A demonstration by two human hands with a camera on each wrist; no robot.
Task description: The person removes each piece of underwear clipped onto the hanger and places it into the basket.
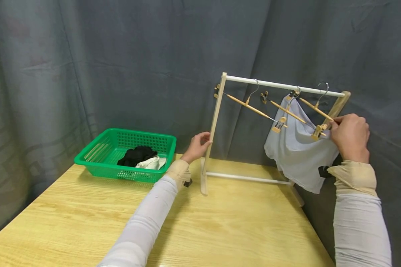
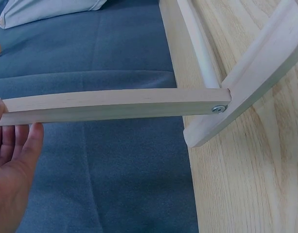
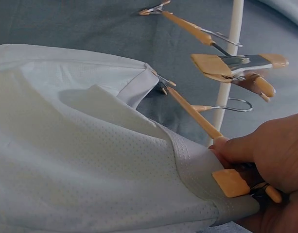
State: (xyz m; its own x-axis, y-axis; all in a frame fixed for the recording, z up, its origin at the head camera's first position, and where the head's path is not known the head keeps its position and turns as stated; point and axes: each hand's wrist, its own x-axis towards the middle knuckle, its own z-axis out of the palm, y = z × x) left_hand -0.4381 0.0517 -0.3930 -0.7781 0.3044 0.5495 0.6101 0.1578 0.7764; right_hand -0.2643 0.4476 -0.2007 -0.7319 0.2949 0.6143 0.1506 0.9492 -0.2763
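Note:
My left hand (image 1: 196, 147) grips the left post (image 1: 217, 111) of a small wooden garment rack, thumb on one side and fingers on the other. At the rack's right end, my right hand (image 1: 352, 137) holds the near end of a wooden clip hanger (image 1: 315, 108), beside its clip (image 3: 230, 182). From this hanger hangs a light grey garment (image 1: 297, 148) with a stitched waistband, clipped at both ends. The hanger's hook (image 1: 326, 89) is at the white rail (image 1: 280, 85); whether it bears the weight I cannot tell. Part of the right fingers hides behind the garment.
Two other clip hangers (image 1: 250, 107) hang along the rail, holding no clothes. Left of the rack, a green basket (image 1: 100, 165) contains black cloth (image 1: 137, 155) and white cloth (image 1: 152, 163). All stand on a wooden table (image 1: 220, 230) before a grey curtain (image 1: 153, 66).

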